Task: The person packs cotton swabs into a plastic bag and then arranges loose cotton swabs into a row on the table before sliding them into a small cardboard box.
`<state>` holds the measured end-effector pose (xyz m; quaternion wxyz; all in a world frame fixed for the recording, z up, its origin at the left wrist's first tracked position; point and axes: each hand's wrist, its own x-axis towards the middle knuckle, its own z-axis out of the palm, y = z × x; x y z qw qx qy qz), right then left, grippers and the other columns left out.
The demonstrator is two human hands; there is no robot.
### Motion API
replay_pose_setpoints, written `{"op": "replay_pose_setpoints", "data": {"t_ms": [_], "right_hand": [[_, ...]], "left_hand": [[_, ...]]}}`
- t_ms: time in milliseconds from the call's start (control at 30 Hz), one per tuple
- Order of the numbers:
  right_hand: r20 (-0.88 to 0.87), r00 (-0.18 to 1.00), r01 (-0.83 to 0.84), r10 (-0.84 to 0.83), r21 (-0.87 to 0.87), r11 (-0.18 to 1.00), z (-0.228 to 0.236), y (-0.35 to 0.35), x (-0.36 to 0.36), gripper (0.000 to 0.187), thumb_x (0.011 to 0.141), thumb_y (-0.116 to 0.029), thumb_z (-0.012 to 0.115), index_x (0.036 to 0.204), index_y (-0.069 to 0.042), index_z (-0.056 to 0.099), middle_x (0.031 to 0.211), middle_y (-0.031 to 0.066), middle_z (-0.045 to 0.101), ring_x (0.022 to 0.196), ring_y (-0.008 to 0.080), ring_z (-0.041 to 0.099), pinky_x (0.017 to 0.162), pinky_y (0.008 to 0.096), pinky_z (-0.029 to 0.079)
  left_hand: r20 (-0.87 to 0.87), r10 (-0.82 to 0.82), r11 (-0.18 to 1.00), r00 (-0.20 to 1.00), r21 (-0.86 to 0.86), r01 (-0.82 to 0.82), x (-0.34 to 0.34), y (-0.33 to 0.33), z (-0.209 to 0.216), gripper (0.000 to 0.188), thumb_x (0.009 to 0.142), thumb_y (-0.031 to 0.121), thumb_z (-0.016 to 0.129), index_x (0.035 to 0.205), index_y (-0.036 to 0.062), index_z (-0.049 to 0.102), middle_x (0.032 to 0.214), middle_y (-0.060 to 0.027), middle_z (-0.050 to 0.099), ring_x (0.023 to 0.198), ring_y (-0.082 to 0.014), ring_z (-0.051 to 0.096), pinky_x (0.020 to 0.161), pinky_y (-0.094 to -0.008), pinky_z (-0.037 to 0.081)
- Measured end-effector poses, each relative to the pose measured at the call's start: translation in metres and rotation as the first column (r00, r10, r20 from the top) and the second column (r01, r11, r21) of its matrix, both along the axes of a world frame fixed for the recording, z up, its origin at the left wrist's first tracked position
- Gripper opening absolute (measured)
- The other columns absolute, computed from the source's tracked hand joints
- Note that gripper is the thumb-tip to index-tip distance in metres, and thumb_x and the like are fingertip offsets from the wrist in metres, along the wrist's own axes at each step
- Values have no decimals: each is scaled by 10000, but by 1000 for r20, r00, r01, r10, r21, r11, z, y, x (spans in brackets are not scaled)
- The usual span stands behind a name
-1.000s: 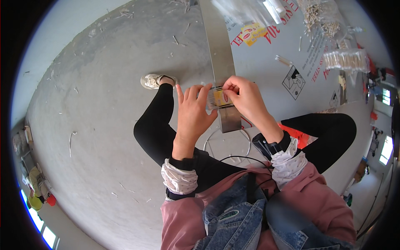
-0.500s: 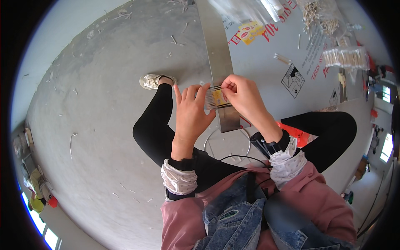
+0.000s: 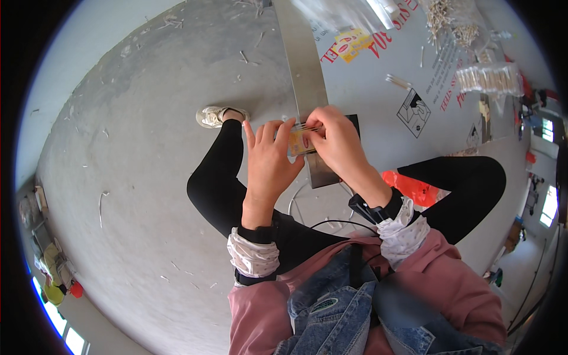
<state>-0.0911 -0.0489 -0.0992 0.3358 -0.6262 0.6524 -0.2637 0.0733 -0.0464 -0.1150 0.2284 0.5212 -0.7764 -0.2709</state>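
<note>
Above the near end of the table's metal edge, my left hand (image 3: 269,155) grips a small clear packet (image 3: 294,151) between thumb and fingers. A yellow card (image 3: 300,141) shows through the plastic. Thin cotton swab sticks (image 3: 307,128) lie along its upper part. At the packet's right end, my right hand (image 3: 335,137) has its thumb and fingertips pinched on the sticks; the fingers hide their ends. A flat black thing (image 3: 354,123) shows just behind my right hand, mostly covered by it.
The table (image 3: 367,89) carries yellow cards (image 3: 353,46), a few loose swabs (image 3: 397,81), a clear bag of swabs (image 3: 452,26) and a long packed bundle of swabs (image 3: 490,79). A metal strip (image 3: 302,65) borders its left side. A red bag (image 3: 414,188) lies by my right leg.
My right hand has moved slightly left over the packet, and its grip has shifted. More of the yellow card shows at the left. The black thing has come into sight behind the right hand.
</note>
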Motion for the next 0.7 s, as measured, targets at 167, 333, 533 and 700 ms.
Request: {"op": "replay_pose_setpoints", "data": {"t_ms": [167,333,533,700], "right_hand": [[-21,995,91,-94,-132,987,15,5,-29,221,837,7,684,1024,-55,583,996,94,587,737,262,612,662,360,505],[-110,975,173,-195,-186,967,10,9,-97,320,822,68,649,1115,-45,590,1129,123,596,895,281,608,766,343,516],[-345,908,93,-237,-387,918,-1,-23,-194,390,785,80,675,1150,-45,619,1226,144,617,1153,315,579,844,375,497],[-368,913,69,-174,-281,957,-3,-37,-235,262,774,51,693,1014,-34,631,1055,127,635,964,314,618,799,423,496]], "left_hand": [[13,-16,1000,1000,14,16,4,1,6,680,656,100,771,1309,86,584,1151,-89,579,1123,-303,557,1182,-645,187],[-49,-29,999,998,34,30,1,-1,18,737,663,119,779,1362,87,546,1209,-111,579,1167,-317,546,1171,-643,210],[-97,83,994,992,-68,-89,-18,-11,33,651,756,140,778,1356,57,538,1241,-141,590,1171,-341,551,1168,-618,231],[-290,106,989,951,-71,-132,-88,-13,57,526,810,32,723,1312,20,568,1176,-180,616,1119,-384,573,1109,-508,370]]}}
